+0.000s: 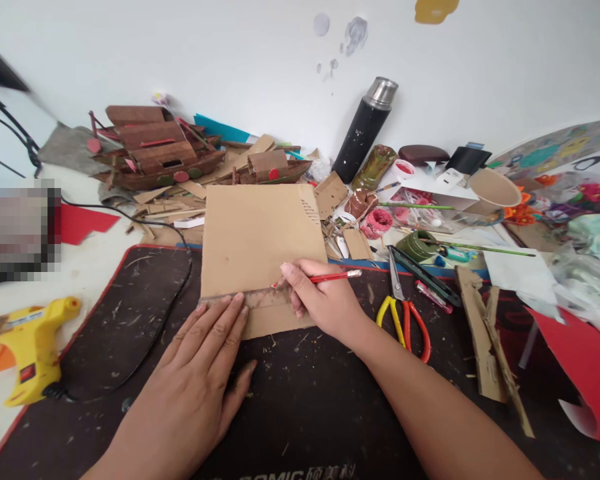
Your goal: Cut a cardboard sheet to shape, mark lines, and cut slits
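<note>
A square sheet of brown cardboard (260, 233) lies on the dark mat, with a row of short marks near its upper right edge. Across its lower part runs a see-through ruler (261, 298). My left hand (205, 353) rests flat, fingers stretched out, their tips pressing the ruler's left part onto the cardboard. In my right hand (320, 293) a red pencil (333, 276) is gripped, its tip down at the ruler's upper edge. The ruler's right end is hidden behind my right hand.
A yellow glue gun (35, 347) lies left, its cord crossing the mat (290, 413). Scissors (403, 313), a dark green cutter (425, 277) and cardboard strips (485, 333) lie right. Behind stand model boats (160, 153), paint jars (377, 223) and a black flask (365, 130).
</note>
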Motion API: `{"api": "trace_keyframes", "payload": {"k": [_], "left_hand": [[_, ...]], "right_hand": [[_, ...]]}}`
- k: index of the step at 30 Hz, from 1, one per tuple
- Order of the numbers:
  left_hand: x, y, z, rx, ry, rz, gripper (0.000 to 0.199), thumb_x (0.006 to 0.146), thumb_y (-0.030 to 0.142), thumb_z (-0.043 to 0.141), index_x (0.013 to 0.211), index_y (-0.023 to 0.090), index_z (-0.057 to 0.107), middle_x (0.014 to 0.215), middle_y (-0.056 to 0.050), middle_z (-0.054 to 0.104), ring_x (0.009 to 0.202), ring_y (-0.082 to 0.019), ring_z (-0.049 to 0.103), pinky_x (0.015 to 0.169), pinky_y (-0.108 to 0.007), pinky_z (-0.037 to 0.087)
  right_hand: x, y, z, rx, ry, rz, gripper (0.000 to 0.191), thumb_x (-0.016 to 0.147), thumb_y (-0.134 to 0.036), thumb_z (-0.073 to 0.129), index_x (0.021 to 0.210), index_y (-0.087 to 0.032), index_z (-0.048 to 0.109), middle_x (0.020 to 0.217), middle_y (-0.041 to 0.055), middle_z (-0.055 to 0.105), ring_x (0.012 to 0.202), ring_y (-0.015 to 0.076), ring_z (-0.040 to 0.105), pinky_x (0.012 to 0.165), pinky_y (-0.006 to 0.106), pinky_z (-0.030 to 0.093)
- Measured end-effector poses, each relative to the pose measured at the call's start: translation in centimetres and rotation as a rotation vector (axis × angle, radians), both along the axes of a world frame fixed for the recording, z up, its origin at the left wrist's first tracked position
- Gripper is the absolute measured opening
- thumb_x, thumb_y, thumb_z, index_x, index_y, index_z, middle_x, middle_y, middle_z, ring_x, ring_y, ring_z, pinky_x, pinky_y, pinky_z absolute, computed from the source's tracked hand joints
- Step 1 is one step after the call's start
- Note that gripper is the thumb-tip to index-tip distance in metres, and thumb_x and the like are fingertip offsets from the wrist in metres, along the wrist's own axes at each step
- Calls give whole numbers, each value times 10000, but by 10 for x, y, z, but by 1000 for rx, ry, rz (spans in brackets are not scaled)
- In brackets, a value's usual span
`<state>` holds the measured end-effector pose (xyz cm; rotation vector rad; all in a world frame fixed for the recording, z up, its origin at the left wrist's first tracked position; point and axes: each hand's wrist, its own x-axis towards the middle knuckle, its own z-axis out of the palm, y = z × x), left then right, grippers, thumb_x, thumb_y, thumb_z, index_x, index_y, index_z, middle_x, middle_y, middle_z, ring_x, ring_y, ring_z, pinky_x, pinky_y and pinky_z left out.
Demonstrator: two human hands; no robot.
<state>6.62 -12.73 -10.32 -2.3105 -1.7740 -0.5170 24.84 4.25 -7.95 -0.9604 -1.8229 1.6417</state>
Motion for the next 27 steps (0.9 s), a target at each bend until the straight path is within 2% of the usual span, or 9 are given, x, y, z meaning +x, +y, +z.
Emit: {"api": "trace_keyframes", "payload": {"k": [5, 10, 16, 20, 27], "left_hand": [[0, 0, -1, -6, -36, 10, 757, 1071, 361, 544, 1736, 61, 341, 1664, -227, 578, 1483, -409, 596, 1243, -587, 466], [0, 1, 0, 5, -11, -2, 744, 1065, 354, 558, 1706, 17, 383, 1646, -247, 588, 1478, -414, 593, 1270, -568, 421], [0, 0, 0, 1, -21, 4, 739, 1069, 354, 550, 1714, 37, 378, 1657, -238, 581, 1488, -407, 587, 1260, -569, 443], [0, 0, -1, -9, -44, 14, 748, 1068, 364, 552, 1734, 80, 361, 1670, -212, 576, 1494, -393, 590, 1264, -564, 453], [1, 0, 0, -9, -39, 17, 769, 1074, 358, 534, 1758, 94, 301, 1666, -211, 580, 1483, -392, 601, 1252, -571, 463]], "right_hand": [[0, 0, -1, 10, -2, -3, 543, 1073, -695, 560, 832, -215, 639, 593, -46, 578, 489, 119, 562, 488, 247, 460], [0, 1, -1, 16, 2, 5, 544, 1077, -690, 556, 817, -217, 623, 589, -45, 575, 491, 121, 563, 493, 247, 461], [0, 0, 1, 20, -13, 5, 555, 1070, -707, 556, 824, -216, 635, 588, -46, 573, 495, 122, 563, 501, 250, 461], [0, -1, 1, 21, -21, 6, 560, 1069, -711, 553, 821, -216, 639, 585, -46, 572, 491, 122, 559, 500, 253, 463], [0, 0, 0, 33, -27, 12, 548, 1078, -694, 548, 840, -213, 656, 575, -47, 574, 480, 120, 560, 495, 250, 462]]}}
